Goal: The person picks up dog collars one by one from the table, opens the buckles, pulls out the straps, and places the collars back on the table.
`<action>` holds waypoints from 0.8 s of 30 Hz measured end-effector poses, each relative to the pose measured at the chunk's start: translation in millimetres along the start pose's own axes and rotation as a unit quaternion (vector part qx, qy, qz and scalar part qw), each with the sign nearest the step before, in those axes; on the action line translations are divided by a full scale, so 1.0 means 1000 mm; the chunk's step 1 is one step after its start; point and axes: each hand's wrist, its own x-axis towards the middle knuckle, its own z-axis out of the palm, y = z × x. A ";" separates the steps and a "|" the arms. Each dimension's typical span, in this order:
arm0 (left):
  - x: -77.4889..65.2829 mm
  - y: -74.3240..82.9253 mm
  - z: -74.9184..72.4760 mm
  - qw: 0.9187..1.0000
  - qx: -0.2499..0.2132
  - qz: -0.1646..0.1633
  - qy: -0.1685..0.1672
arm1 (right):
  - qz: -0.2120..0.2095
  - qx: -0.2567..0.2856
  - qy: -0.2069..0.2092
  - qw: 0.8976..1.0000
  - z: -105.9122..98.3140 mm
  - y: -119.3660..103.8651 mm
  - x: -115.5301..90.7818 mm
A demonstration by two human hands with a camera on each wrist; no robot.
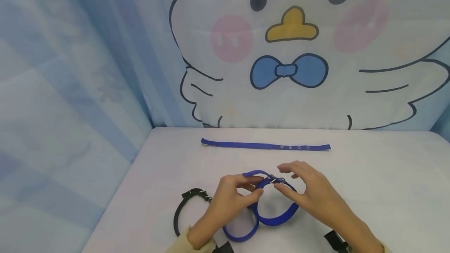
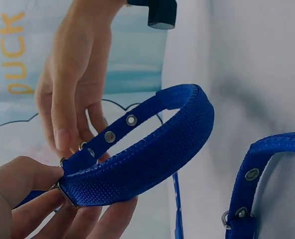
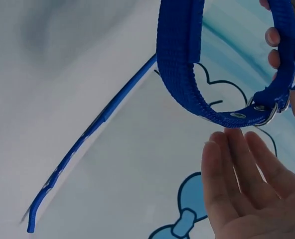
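A blue webbing collar (image 1: 277, 221), buckled into a loop, is held up over the table. My left hand (image 1: 233, 194) pinches it beside the metal buckle (image 1: 272, 179), thumb on one side and fingers beneath the band in the left wrist view. The strap's free end curves out past the left fingers. My right hand (image 1: 316, 190) is at the other side of the loop, its fingers extended and spread from the thumb. In the right wrist view, the right fingertips (image 3: 232, 137) are right at the band's eyeleted part (image 3: 237, 115).
Another blue collar (image 1: 242, 239), also looped, lies on the white table (image 1: 386, 175) below the held one. Left of it, partly behind the left forearm, is a black collar loop (image 1: 178, 216). A blue strap (image 1: 246, 145) with eyelets stretches straight across the table's back.
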 end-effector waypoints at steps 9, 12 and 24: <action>0.000 0.002 0.002 1.000 -0.010 -0.003 0.003 | 0.015 0.025 -0.059 0.998 -0.009 0.007 -0.001; -0.001 0.002 0.002 1.000 -0.013 -0.003 0.005 | 0.009 0.029 -0.061 0.998 -0.009 0.008 -0.001; -0.003 0.004 -0.004 0.999 -0.018 -0.025 0.009 | 0.000 0.040 -0.047 0.998 -0.012 0.010 -0.003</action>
